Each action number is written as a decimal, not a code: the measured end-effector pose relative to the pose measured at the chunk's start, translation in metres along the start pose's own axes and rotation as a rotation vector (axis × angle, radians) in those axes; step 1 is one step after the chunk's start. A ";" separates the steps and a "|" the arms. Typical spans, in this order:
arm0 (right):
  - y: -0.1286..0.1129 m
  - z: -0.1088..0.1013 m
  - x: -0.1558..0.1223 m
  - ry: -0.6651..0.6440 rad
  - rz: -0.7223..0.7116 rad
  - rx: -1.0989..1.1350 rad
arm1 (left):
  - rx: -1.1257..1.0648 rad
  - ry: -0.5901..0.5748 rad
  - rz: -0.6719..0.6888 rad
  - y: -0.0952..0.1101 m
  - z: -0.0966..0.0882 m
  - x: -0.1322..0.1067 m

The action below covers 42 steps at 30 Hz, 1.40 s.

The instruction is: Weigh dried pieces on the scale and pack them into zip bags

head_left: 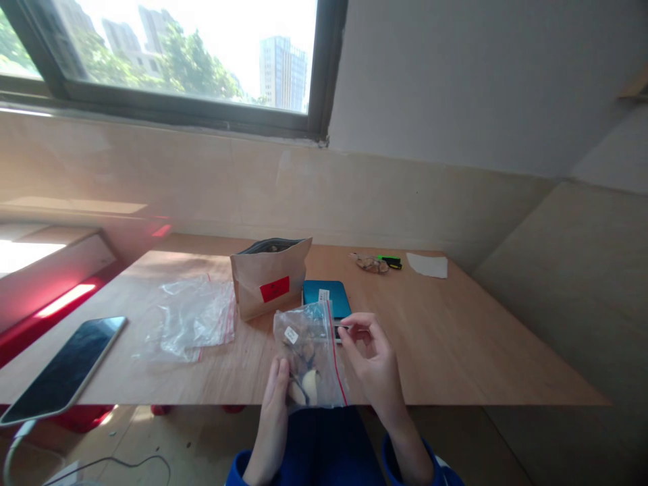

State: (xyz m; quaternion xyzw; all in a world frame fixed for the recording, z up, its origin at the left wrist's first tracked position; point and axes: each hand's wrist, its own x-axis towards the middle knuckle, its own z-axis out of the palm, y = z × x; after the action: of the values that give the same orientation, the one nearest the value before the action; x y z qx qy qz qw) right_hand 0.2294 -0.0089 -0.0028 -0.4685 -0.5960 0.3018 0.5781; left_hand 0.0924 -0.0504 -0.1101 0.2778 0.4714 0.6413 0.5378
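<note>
A clear zip-lock bag [314, 351] with a red seal line and a small white sticker [291, 335] is held over the table's front edge. Inside it lie brown and pale pieces that look like dried slices. My left hand [276, 391] grips the bag's lower left side. At the red-lined mouth, my right hand [373, 354] is closed, thumb and forefinger pinched on the bag's edge. Just behind the bag sits a blue-topped flat device [334, 290], like a small scale, its front partly covered. A brown paper pouch [271, 280] with a red label stands open beside it.
Several clear zip bags [197, 314] lie flat on the wooden table [455, 344] at the left. A tablet or large phone [65, 364] with a cable overhangs the left front edge. At the back are a small filled bag [370, 263], a green-black item [389, 261] and white paper [428, 264].
</note>
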 end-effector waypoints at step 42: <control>0.003 -0.007 0.043 -0.422 0.359 0.306 | -0.182 0.313 -0.120 0.044 -0.016 0.018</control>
State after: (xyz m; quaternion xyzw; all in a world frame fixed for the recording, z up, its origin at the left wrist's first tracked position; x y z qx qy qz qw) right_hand 0.2411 0.0297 0.0131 -0.4007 -0.5584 0.5758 0.4428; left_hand 0.0551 -0.0371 -0.0798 0.0965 0.5051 0.6835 0.5181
